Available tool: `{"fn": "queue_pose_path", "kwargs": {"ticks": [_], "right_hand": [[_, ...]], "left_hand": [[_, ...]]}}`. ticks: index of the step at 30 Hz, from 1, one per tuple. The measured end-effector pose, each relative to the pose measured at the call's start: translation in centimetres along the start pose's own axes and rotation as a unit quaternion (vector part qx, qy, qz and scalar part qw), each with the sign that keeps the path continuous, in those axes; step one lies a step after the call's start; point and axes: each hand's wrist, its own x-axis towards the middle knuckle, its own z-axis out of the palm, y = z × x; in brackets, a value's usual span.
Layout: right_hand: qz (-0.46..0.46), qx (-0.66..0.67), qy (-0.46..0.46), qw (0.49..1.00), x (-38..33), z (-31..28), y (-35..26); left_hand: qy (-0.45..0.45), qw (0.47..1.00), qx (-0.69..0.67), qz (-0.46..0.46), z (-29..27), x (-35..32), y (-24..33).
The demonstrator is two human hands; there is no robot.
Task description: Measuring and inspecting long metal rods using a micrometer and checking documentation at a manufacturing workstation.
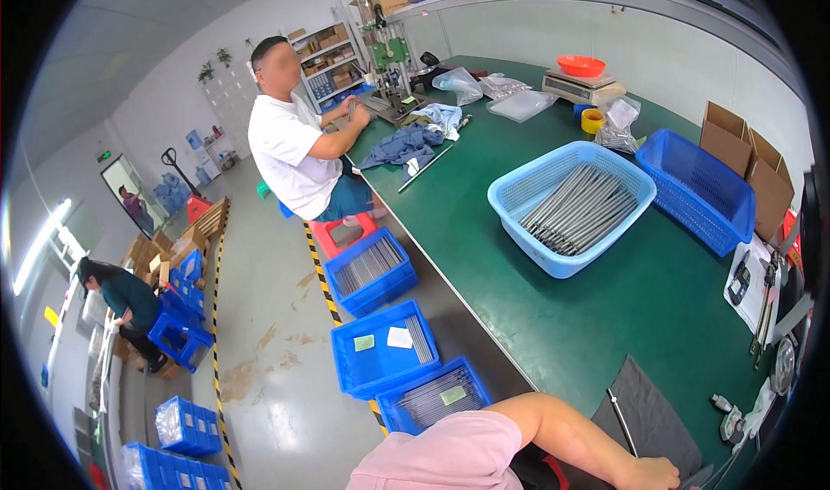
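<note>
My left hand is at the lower right edge, reaching over the table from a pink sleeve. Its fingers are curled closed, partly cut off by the picture's edge. A thin metal rod with a pale tip slants down into this hand, its lower end hidden there. Under the rod a dark grey cloth lies on the green table. Farther off, a light blue basket holds many similar grey metal rods. My right hand is out of view.
A darker blue basket and open cardboard boxes stand at the right. A scale carries an orange bowl. Blue crates line the floor beside the table. A co-worker sits by a green press.
</note>
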Motion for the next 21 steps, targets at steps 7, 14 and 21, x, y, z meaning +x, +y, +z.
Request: {"fn": "queue_pose_path", "kwargs": {"ticks": [7,14,21], "right_hand": [[-0.002,0.020,-0.009,1.000,-0.3,0.3,0.5],[0.006,-0.006,-0.029,1.000,-1.1,0.3,3.6],[0.004,-0.045,-0.026,0.999,-2.5,0.7,6.2]], "left_hand": [[-0.008,1.000,0.002,-0.001,0.2,0.0,-0.3],[0.000,1.000,0.002,0.001,0.7,0.1,-0.6],[-0.007,1.000,-0.016,-0.017,0.5,0.0,0.0]]}}
